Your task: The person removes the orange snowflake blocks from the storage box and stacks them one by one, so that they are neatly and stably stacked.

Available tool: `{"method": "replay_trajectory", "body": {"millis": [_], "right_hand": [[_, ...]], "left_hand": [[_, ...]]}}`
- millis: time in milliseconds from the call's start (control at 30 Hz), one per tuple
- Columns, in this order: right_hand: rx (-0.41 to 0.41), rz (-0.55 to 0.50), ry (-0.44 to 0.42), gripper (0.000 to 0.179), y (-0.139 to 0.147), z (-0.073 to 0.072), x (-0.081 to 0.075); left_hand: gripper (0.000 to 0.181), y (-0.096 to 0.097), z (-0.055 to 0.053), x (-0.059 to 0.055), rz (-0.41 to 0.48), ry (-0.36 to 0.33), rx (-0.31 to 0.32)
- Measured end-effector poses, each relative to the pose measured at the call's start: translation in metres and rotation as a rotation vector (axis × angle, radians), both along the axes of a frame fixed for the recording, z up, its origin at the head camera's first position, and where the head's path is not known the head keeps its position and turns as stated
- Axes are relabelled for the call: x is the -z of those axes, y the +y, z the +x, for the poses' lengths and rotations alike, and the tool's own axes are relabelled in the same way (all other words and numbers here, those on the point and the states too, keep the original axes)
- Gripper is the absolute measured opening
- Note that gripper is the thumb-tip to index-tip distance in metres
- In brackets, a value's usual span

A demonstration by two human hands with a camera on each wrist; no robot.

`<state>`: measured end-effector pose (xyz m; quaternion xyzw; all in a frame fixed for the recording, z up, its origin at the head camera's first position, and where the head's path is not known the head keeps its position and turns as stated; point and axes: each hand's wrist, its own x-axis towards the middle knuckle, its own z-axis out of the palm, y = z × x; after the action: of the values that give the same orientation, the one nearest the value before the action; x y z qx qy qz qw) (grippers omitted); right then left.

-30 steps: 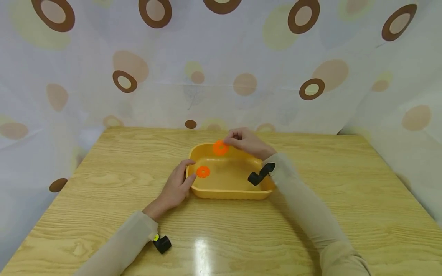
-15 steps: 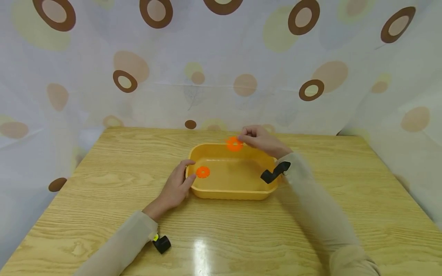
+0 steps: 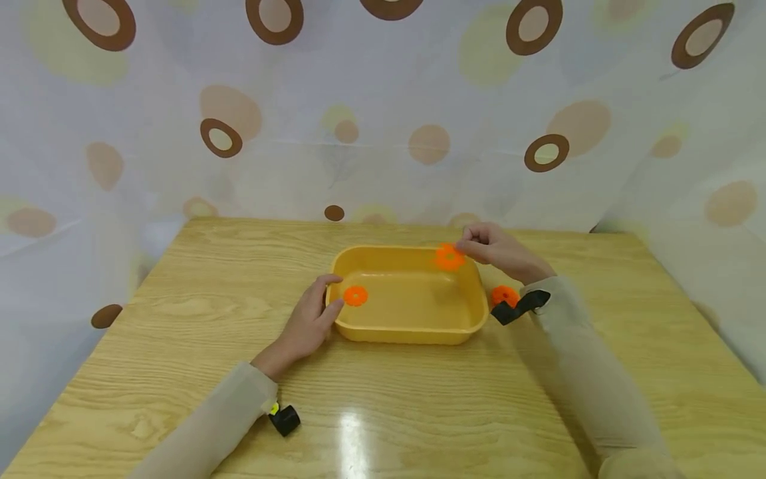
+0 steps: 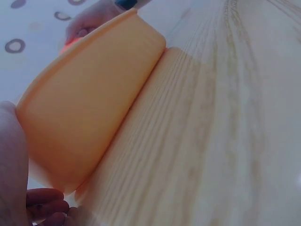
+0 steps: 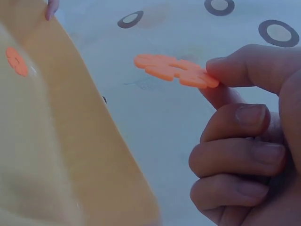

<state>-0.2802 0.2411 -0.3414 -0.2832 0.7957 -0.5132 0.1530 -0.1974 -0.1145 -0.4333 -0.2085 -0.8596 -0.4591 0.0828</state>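
Observation:
My right hand point(image 3: 503, 251) pinches an orange notched plastic disc point(image 3: 450, 257), flower-shaped with a hole in its middle, between thumb and index finger. In the right wrist view that disc point(image 5: 171, 68) lies nearly flat in the air, and the other fingers are curled into the palm. Below it stands a yellow plastic tray point(image 3: 413, 334) with rounded corners. My left hand point(image 3: 306, 319) grips the tray's left end, some fingertips curled by its base in the left wrist view. A second orange notched disc point(image 3: 356, 296) lies inside the tray near the left thumb.
Right of the tray, on the wooden table point(image 3: 383, 399), sits another orange notched piece point(image 3: 505, 295), partly behind the right wrist camera point(image 3: 519, 307). A patterned curtain point(image 3: 383, 86) hangs behind the table's far edge.
My right hand has carried the orange disc rightward along the tray's far rim to its right corner. The orange piece right of the tray has come into sight. The left hand keeps its place.

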Motion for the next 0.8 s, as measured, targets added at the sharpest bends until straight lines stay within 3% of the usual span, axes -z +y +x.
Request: {"method": "replay_trajectory", "body": {"millis": [333, 500, 800], "right_hand": [[0.059, -0.036, -0.004, 0.029, 0.045, 0.016, 0.012], [0.086, 0.014, -0.019, 0.029, 0.061, 0.019, 0.015], [0.04, 0.102, -0.095, 0.026, 0.08, 0.016, 0.025]], "left_hand": [[0.037, 0.0, 0.0, -0.002, -0.006, -0.032, 0.012], [0.037, 0.0, -0.001, -0.004, -0.016, -0.02, -0.001], [0.037, -0.003, 0.0, -0.002, -0.01, -0.012, -0.009]]}}
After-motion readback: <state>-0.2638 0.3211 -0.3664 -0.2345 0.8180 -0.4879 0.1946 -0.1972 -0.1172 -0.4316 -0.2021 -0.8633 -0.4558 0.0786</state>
